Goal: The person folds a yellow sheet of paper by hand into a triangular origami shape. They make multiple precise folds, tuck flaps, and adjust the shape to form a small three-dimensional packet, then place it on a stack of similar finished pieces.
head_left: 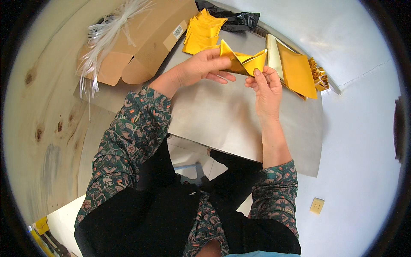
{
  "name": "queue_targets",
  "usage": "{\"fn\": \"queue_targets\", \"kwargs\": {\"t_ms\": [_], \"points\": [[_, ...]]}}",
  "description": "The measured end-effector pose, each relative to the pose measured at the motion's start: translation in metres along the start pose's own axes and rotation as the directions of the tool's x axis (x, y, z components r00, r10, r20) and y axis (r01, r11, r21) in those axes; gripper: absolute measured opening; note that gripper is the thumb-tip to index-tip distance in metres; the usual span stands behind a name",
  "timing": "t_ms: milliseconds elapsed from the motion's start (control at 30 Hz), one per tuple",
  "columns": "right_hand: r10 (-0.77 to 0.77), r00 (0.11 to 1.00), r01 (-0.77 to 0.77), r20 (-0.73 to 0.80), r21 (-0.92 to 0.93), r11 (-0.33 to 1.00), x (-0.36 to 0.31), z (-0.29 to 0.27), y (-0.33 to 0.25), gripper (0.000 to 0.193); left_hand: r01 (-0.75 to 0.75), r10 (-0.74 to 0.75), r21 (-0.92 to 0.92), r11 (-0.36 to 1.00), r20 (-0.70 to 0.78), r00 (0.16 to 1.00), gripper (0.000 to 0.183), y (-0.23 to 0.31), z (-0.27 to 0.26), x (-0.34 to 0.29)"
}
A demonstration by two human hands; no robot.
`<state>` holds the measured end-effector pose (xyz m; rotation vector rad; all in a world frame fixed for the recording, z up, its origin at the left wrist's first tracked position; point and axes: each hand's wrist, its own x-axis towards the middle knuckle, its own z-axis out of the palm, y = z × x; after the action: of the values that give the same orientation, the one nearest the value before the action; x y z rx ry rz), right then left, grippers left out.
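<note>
A shiny folded gold paper piece [255,65], with two raised points and a dip between them, is held up above the metal table. My right hand [268,88] pinches its right end, thumb in front and fingers curled behind. At the left end, my left hand [201,68] has the paper between thumb and forefinger, while its lower fingers stretch out below. Part of the left fingertips is hidden behind the paper. Beyond my left hand lies a row of overlapping folded gold pieces [201,36]. Flat gold sheets [295,68] rest to the right of my right hand.
An open cardboard box [150,38] stands at the left, with white plastic strips [102,43] draped over it. Black plastic [242,20] lies at the back. More crumpled gold pieces [319,75] sit at the right edge of the metal table [214,115], beside a white wall [359,128].
</note>
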<state>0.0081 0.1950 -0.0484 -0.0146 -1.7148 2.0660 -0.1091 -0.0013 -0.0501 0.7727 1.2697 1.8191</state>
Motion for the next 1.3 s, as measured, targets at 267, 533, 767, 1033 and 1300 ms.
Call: {"fn": "queue_targets", "kwargs": {"t_ms": [267,533,767,1033,1300], "points": [[-0.123,0.992,0.126,0.03,-0.155,0.98,-0.002,0.003,-0.004,0.022,-0.04,0.046,0.047,0.998,-0.143,0.989,0.022,-0.003,-0.009,0.003],[-0.363,0.875,0.48,0.318,-0.656,0.582,0.001,0.0,-0.009,0.015,0.064,-0.02,0.192,0.979,-0.226,0.974,0.027,-0.002,-0.018,0.001],[-0.373,0.841,0.534,0.392,-0.711,0.458,-0.005,0.011,-0.005,0.018,-0.01,0.076,0.252,0.968,-0.254,0.964,0.031,-0.004,-0.012,0.002],[-0.127,0.938,0.324,0.322,-0.688,0.649,-0.01,0.01,0.001,0.022,-0.038,0.084,0.272,0.962,-0.159,0.984,0.036,-0.016,-0.005,0.006],[0.175,0.968,-0.127,0.177,-0.253,0.959,-0.011,0.009,0.001,0.02,-0.207,0.216,0.226,0.952,-0.014,0.976,0.032,-0.017,0.014,0.008]]}}
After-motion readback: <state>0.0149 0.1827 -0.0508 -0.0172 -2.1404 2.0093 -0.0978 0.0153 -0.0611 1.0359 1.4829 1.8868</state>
